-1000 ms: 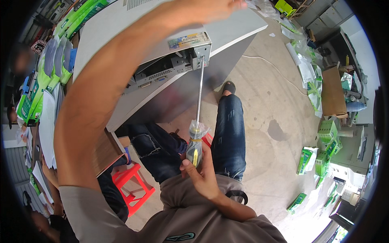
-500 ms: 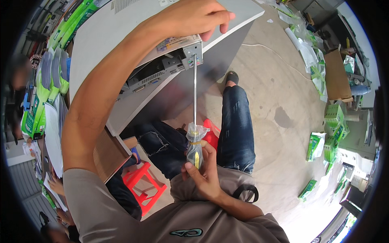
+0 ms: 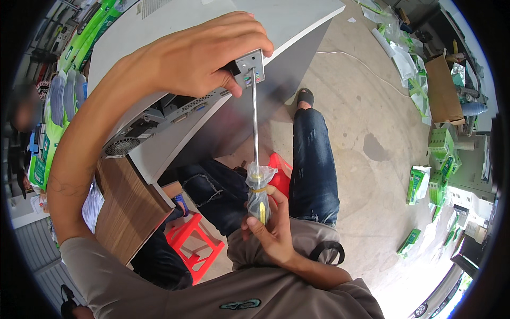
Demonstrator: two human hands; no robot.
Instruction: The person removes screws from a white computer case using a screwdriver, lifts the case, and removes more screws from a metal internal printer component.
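My right hand (image 3: 276, 234) holds a long screwdriver (image 3: 255, 122) upright in front of my body. Clear plastic, tied with a rubber band, wraps its yellowish handle. The tip of its shaft touches the metal end of a computer case (image 3: 256, 63), beside the round coloured ports. My left hand (image 3: 194, 56) grips the corner of that case, fingers over the top and thumb below. The case lies at the edge of a grey table (image 3: 313, 13). Its fan grille and blue video port show under my left arm. The screw itself is too small to make out.
A wooden panel (image 3: 130, 199) lies below the table at left, near a red stool (image 3: 199, 250). Green packages (image 3: 417, 183) and a cardboard box (image 3: 443, 90) stand on the right. A thin white cable (image 3: 366, 69) crosses the floor. A blurred person (image 3: 25, 111) is at the far left.
My left hand has turned and come down from resting over the top of the case to grasp its corner. My left elbow swung outward. The screwdriver has barely moved.
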